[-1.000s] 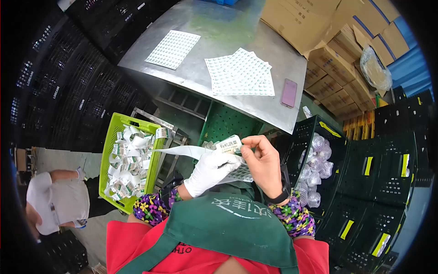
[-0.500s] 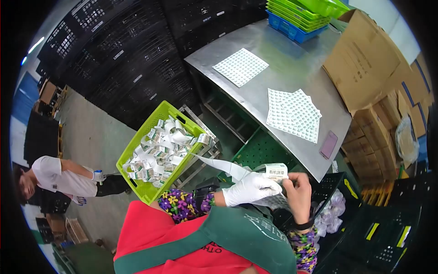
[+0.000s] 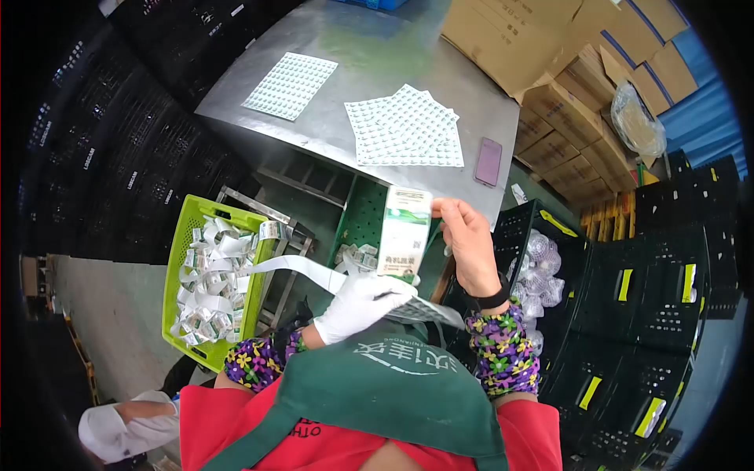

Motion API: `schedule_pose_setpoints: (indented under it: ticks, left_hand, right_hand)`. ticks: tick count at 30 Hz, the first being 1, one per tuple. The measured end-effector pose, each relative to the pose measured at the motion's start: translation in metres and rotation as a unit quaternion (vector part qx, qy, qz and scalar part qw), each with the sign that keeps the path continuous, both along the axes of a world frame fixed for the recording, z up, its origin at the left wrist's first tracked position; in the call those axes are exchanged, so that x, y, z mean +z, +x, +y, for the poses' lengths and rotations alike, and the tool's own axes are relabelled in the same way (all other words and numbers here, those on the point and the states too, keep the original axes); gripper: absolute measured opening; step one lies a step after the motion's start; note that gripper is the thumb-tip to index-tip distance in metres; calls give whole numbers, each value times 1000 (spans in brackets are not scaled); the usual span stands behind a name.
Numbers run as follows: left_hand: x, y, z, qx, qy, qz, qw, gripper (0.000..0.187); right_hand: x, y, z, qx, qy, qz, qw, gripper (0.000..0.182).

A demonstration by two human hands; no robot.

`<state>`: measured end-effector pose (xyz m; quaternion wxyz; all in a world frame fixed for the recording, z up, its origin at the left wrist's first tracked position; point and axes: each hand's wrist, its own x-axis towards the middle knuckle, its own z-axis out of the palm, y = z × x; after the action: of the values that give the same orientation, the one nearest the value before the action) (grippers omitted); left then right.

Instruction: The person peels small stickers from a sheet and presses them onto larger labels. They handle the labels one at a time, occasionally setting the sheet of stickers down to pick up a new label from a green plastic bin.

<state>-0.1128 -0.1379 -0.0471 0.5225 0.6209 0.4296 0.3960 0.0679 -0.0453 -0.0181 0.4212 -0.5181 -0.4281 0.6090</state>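
My left hand (image 3: pixel 357 304), in a white glove, is closed on the lower end of a printed paper label (image 3: pixel 406 228) with green and white print. A long white paper strip (image 3: pixel 302 265) runs from this hand toward the green basket. Beneath the glove a sheet of small round stickers (image 3: pixel 430 312) sticks out, apparently held by the same hand. My bare right hand (image 3: pixel 469 242) pinches the label's upper right edge between thumb and finger. The label stands upright between both hands, in front of my apron.
A light-green basket (image 3: pixel 177 292) heaped with curled label strips (image 3: pixel 212 275) stands to the left. Sticker sheets (image 3: pixel 404 129) and a phone (image 3: pixel 488 162) lie on the metal table (image 3: pixel 314 145). Black crates (image 3: pixel 613 330) stand at right; a person (image 3: pixel 129 424) is at lower left.
My view has swung right. My right hand has lifted and stretched the label, which was folded small, so its printed face now shows in full. The left hand keeps its hold.
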Motion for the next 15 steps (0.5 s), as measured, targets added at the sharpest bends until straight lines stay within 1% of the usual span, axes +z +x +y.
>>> schedule_pose_setpoints:
  ticks: [1,2,3,4,5,7,8,9,11,12,14,15]
  left_hand:
    - [3,1,0,31,9,-9,999,13]
    - [1,-2,2,35,40,38,998,14]
    - [4,-2,2,49,45,55,996,13]
    - [5,-3,2,39,32,73,996,13]
    - [5,-5,5,28,24,91,995,13]
    - [4,-2,7,30,40,88,995,12]
    - [3,-1,7,36,58,83,994,11]
    - [2,0,7,33,58,83,994,11]
    - [-1,0,7,39,48,89,994,10]
    - [0,0,6,38,47,89,994,10]
    - [1,-1,4,30,3,100,995,10]
    - [0,-1,3,30,1,100,995,10]
  right_hand:
    - [1,1,-6,-1,-4,2,1000,17]
    - [1,2,-14,-10,30,-16,999,21]
    - [0,2,-21,-19,64,-33,997,26]
    - [-1,4,-28,6,55,-23,998,34]
    - [-7,4,-36,4,47,2,999,29]
    - [-15,-2,-48,5,132,-12,991,23]
    - [-11,-7,-53,3,175,-34,984,17]
    - [-13,-12,-56,1,211,-52,976,17]
    - [-15,-15,-61,14,245,-121,962,17]
    - [-14,-17,-62,14,245,-121,962,17]
    - [-10,-20,-64,65,223,-168,958,18]
    - [-10,-20,-62,66,221,-168,958,18]
